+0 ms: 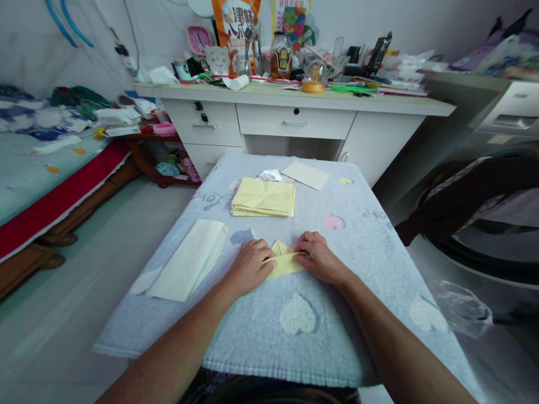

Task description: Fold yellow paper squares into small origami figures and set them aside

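Observation:
A partly folded sheet of yellow paper [284,265] lies on the cloth-covered table between my hands. A triangular flap stands at its far side, and a strip along the near side is turned up. My left hand [251,265] pinches the left end, its thumb on the strip. At the right end my right hand [322,258] grips the paper with fingers curled; its fingertips are partly hidden. Just beyond my hands sits a stack of creased yellow paper [265,196]. To the left lies a folded bundle of pale paper [189,261].
A pale card [306,175] and a crumpled white tissue [270,175] lie at the table's far end. Behind stands a white desk [290,120] crowded with jars and small items. A bed [50,168] is at the left, a washing machine [505,118] at the right.

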`<state>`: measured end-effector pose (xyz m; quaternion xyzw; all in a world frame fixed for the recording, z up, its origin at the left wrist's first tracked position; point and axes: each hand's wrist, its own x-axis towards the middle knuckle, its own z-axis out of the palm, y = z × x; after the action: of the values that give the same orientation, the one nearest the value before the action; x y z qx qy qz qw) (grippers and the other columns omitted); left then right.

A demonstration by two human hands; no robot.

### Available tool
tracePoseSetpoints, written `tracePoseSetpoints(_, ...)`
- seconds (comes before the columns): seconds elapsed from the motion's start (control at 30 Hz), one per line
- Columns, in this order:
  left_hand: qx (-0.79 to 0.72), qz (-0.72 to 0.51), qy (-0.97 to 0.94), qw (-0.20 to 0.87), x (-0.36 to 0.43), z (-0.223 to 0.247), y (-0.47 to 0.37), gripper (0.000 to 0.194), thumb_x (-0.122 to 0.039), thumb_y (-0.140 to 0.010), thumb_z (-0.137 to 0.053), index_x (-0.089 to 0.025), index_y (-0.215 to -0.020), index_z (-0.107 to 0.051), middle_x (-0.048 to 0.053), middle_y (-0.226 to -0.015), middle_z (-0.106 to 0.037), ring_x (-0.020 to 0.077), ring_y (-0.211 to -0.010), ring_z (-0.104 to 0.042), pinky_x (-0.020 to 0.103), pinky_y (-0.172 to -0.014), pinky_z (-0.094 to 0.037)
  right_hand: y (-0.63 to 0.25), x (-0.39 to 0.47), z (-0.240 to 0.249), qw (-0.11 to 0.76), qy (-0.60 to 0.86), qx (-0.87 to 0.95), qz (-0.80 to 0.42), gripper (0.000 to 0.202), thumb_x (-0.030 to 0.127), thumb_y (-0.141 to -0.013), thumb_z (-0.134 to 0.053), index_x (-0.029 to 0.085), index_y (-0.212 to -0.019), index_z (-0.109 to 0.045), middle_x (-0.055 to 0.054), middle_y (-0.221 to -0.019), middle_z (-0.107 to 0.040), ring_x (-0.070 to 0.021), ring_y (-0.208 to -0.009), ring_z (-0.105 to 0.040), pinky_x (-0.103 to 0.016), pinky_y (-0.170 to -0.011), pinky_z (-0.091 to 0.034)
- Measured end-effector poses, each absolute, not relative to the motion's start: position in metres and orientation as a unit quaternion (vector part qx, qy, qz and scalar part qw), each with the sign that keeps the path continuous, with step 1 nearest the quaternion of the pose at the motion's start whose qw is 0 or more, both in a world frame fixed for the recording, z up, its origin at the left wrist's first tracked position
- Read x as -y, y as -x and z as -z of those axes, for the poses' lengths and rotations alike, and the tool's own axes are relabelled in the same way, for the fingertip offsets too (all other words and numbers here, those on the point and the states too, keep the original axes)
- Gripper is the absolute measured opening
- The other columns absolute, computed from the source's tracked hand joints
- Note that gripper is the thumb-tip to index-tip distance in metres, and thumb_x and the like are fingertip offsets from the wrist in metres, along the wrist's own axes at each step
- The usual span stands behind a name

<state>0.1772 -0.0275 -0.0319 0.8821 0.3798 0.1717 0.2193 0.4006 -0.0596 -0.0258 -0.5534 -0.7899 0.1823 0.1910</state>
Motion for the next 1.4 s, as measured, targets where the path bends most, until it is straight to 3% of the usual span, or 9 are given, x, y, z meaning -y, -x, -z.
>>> tracePoseSetpoints(0.37, -0.446, -0.157, -0.860, 0.191, 0.022, 0.034, -0.168, 0.019, -0.034, -0.080, -0.059, -0.019, -0.068, -0.063, 0.002, -0.087, -0.058, 0.0205, -0.087, -0.050, 0.035, -0.077, -0.036, -0.399, 0.056, 0.034, 0.176, 0.606, 0.761, -0.153, 0.016, 0.033, -0.086, -0.059, 0.018, -0.082, -0.065, -0.006, -0.097, -0.056, -0.0216, -0.092, -0.045, -0.037, -0.079, -0.033)
tracePoseSetpoints(0.93, -0.493, -0.140, -0.844, 0.156, 0.028, 0.035, -0.168, 0.023, -0.037, -0.080, -0.060, -0.020, -0.065, -0.059, 0.003, -0.090, -0.057, 0.0238, -0.091, -0.046, 0.039, -0.081, -0.031, -0.396, 0.057, 0.035, 0.157, 0.658, 0.729, -0.108, 0.021, 0.033, -0.084, -0.059, 0.018, -0.069, -0.060, -0.008, -0.095, -0.055, -0.0239, -0.092, -0.044, -0.037, -0.078, -0.033)
tracePoseSetpoints(1.1, -0.498, -0.150, -0.838, 0.165, 0.028, 0.035, -0.168, 0.010, -0.029, -0.078, -0.061, -0.023, -0.085, -0.059, 0.003, -0.097, -0.055, 0.0242, -0.094, -0.045, 0.040, -0.083, -0.032, -0.391, 0.061, 0.031, 0.174, 0.673, 0.714, -0.083, 0.012, 0.029, -0.081, -0.062, 0.019, -0.087, -0.058, -0.008, -0.096, -0.054, -0.0247, -0.093, -0.044, -0.037, -0.080, -0.032)
tracePoseSetpoints(1.2, -0.464, -0.165, -0.851, 0.184, 0.026, 0.035, -0.167, 0.022, -0.019, -0.077, -0.058, -0.025, -0.098, -0.058, 0.003, -0.106, -0.052, 0.0236, -0.100, -0.044, 0.039, -0.087, -0.032, -0.385, 0.063, 0.029, 0.191, 0.641, 0.740, -0.072, 0.012, 0.020, -0.082, -0.058, 0.021, -0.094, -0.059, -0.007, -0.100, -0.055, -0.0238, -0.096, -0.043, -0.036, -0.082, -0.030)
tracePoseSetpoints(1.33, -0.426, -0.151, -0.869, 0.202, 0.025, 0.035, -0.168, 0.023, -0.011, -0.077, -0.050, -0.026, -0.087, -0.063, 0.001, -0.108, -0.050, 0.0220, -0.104, -0.043, 0.039, -0.090, -0.030, -0.376, 0.064, 0.030, 0.170, 0.586, 0.785, -0.104, 0.018, 0.008, -0.082, -0.048, 0.021, -0.083, -0.061, -0.003, -0.088, -0.057, -0.0201, -0.090, -0.044, -0.034, -0.081, -0.027)
tracePoseSetpoints(1.4, -0.428, -0.146, -0.869, 0.202, 0.026, 0.034, -0.169, 0.022, -0.011, -0.076, -0.051, -0.026, -0.085, -0.064, 0.001, -0.107, -0.050, 0.0219, -0.104, -0.043, 0.040, -0.090, -0.030, -0.371, 0.064, 0.029, 0.161, 0.588, 0.785, -0.106, 0.014, 0.010, -0.081, -0.050, 0.020, -0.082, -0.059, -0.003, -0.086, -0.056, -0.0197, -0.088, -0.044, -0.033, -0.079, -0.027)
